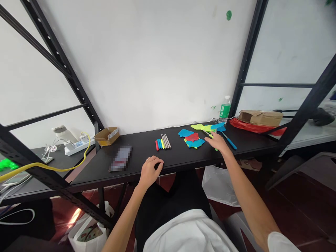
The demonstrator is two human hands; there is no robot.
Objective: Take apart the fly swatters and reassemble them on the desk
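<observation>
My left hand (151,170) rests at the front edge of the black table, fingers loosely curled in with nothing visible in them; a ring is on one finger. Further right, my right hand (217,142) is closed over the handle of a yellow-green fly swatter (198,126), whose thin rod shows past my fingers. Beside it lies a blue fly swatter (231,140) with its handle toward me. Loose swatter heads lie left of my right hand: a blue one (185,133), a red one (192,137) and another blue one (195,143) over a yellow-green one.
Between my hands lies a row of metal rods with red, blue and yellow grips (161,144). A phone (121,158) and an open cardboard box (106,136) are at the left. A water bottle (225,109) stands at the back right, near a brown carton (260,118) on red plastic.
</observation>
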